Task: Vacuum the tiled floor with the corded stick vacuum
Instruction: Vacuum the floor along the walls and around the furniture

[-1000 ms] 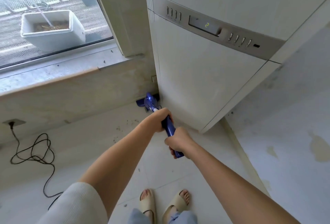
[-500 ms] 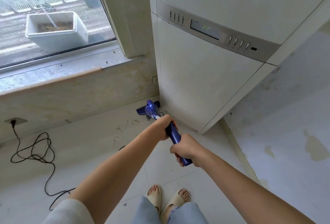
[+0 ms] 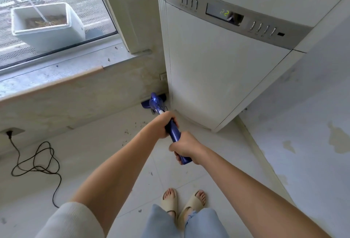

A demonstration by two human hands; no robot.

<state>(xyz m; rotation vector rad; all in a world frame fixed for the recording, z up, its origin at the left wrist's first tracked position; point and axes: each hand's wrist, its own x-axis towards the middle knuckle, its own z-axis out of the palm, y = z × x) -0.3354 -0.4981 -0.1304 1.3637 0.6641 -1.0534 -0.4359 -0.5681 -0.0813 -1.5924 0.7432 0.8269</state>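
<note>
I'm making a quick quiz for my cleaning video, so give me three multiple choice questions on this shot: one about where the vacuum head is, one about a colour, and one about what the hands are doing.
1. Where is the vacuum head?
A. In the corner where the low wall meets the white appliance
B. Beside the sandals
C. On the window sill

2. What colour is the vacuum handle?
A. Red
B. Blue
C. Grey

3. How is the vacuum held?
A. Left hand only
B. Right hand only
C. Both hands grip the handle

Answers: 1 A, the head sits at the foot of the appliance's edge. 2 B, the handle is dark blue. 3 C, the left hand grips ahead of the right hand.
</note>
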